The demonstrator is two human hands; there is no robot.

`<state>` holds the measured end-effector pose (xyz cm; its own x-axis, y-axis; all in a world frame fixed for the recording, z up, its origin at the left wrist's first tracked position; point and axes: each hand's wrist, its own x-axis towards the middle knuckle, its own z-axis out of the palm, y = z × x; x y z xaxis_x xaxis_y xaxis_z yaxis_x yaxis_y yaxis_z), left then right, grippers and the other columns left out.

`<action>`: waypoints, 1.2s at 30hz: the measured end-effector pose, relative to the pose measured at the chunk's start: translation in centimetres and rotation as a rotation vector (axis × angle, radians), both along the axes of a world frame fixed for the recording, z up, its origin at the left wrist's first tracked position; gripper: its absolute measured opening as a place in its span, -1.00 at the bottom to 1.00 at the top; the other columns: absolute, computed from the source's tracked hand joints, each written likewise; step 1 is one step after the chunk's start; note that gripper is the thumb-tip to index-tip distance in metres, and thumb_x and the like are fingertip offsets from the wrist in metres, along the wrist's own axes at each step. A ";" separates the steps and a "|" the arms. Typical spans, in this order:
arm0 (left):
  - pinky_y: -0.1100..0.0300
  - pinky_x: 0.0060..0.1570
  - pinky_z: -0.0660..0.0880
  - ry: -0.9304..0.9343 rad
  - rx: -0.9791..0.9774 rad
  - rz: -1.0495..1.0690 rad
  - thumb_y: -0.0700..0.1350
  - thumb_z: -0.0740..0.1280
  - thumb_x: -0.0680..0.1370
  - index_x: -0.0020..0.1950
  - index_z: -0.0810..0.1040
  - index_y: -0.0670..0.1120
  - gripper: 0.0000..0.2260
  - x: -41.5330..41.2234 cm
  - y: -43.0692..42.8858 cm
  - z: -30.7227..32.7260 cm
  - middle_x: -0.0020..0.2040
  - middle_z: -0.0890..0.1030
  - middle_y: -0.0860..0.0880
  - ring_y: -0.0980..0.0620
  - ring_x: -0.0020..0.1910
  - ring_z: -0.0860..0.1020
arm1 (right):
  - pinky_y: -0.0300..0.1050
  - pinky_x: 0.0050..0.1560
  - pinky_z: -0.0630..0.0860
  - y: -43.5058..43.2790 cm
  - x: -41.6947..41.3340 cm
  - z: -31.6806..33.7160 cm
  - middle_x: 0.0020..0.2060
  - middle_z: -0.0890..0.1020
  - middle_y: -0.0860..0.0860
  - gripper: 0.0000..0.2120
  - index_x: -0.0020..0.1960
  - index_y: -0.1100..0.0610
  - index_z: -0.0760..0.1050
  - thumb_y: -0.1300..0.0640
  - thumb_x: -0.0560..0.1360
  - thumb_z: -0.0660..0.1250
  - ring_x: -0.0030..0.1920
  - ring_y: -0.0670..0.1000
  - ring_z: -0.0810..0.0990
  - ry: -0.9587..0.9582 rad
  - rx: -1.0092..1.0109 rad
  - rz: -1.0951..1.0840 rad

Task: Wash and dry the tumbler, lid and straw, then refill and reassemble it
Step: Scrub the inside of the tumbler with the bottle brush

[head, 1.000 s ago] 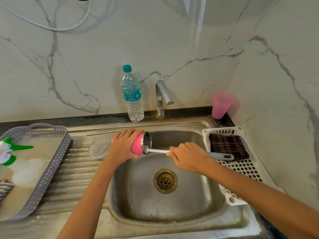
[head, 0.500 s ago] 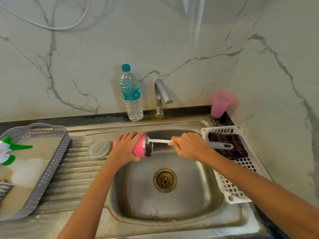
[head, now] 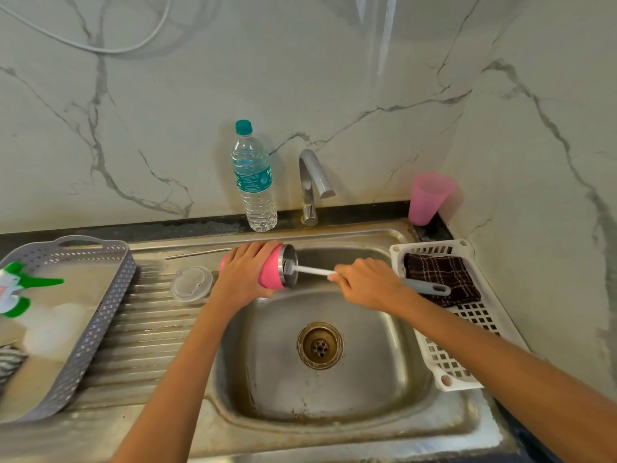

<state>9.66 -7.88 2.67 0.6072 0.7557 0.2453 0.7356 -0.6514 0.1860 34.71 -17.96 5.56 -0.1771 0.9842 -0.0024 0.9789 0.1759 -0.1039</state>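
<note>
Tumbler [head: 271, 279], brush [head: 314, 271] inside, hovers over steel sink [head: 370, 382] beneath marble wall [head: 167, 111].

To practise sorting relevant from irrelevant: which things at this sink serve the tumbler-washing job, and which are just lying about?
In the job: pink tumbler gripped by the left hand; bottle brush held by the right hand; clear lid; metal straw; probably the water bottle and checked cloth.

Lying about: pink cup; spray bottle; grey basket; white basket.

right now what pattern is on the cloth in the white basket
Dark brown with a light checked grid on the cloth in the white basket; head view.
</note>
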 end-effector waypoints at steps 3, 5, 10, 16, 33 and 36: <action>-0.09 0.24 0.40 -0.004 -0.040 0.001 0.09 0.61 0.19 0.43 0.34 0.02 -0.13 0.4 -0.2 -0.2 0.30 0.50 -0.02 -0.11 0.25 0.49 | -0.11 -0.34 0.31 -0.8 -1.2 0.4 -0.44 0.35 -0.07 -0.69 -0.07 0.03 0.41 -0.07 0.66 -0.02 -0.40 0.02 0.41 -0.031 0.002 0.094; -0.10 0.26 0.38 -0.013 -0.072 -0.016 0.05 0.61 0.20 0.44 0.35 0.00 -0.14 0.6 -0.6 -0.3 0.31 0.49 -0.03 -0.10 0.26 0.47 | -0.16 -0.40 0.25 0.1 -0.8 1.3 -0.45 0.36 -0.09 -0.71 -0.10 0.00 0.39 -0.09 0.65 -0.01 -0.44 -0.05 0.39 -0.043 0.036 0.093; -0.09 0.21 0.42 -0.019 0.003 -0.013 0.08 0.62 0.18 0.42 0.35 0.02 -0.13 0.4 -0.4 -0.1 0.28 0.52 -0.03 -0.11 0.22 0.50 | -0.14 -0.33 0.36 0.7 0.0 0.1 -0.42 0.42 -0.08 -0.66 -0.04 0.05 0.49 -0.09 0.65 0.01 -0.42 -0.06 0.43 0.031 -0.010 -0.009; -0.09 0.22 0.42 -0.003 -0.014 -0.017 0.05 0.62 0.17 0.43 0.34 0.02 -0.12 0.3 -0.6 -0.3 0.28 0.52 -0.02 -0.11 0.22 0.50 | -0.16 -0.37 0.32 0.8 -1.3 1.4 -0.44 0.39 -0.08 -0.70 -0.08 0.01 0.45 -0.08 0.65 0.02 -0.43 -0.05 0.41 -0.005 0.043 0.081; -0.08 0.23 0.41 -0.099 -0.011 -0.012 0.10 0.62 0.19 0.44 0.31 0.03 -0.11 0.2 -0.8 0.5 0.32 0.49 -0.03 -0.10 0.25 0.47 | -0.13 -0.33 0.30 -0.1 -2.1 1.4 -0.40 0.42 -0.04 -0.64 0.02 0.04 0.52 -0.08 0.65 0.01 -0.40 0.01 0.42 -0.009 0.029 0.043; -0.11 0.24 0.43 -0.071 -0.037 -0.018 0.07 0.61 0.18 0.43 0.33 0.02 -0.13 -0.1 -1.2 0.3 0.30 0.50 -0.03 -0.10 0.24 0.49 | -0.17 -0.41 0.20 -0.4 -2.7 2.1 -0.45 0.38 -0.07 -0.65 -0.07 0.04 0.48 -0.08 0.64 0.00 -0.46 -0.06 0.36 -0.066 0.096 0.101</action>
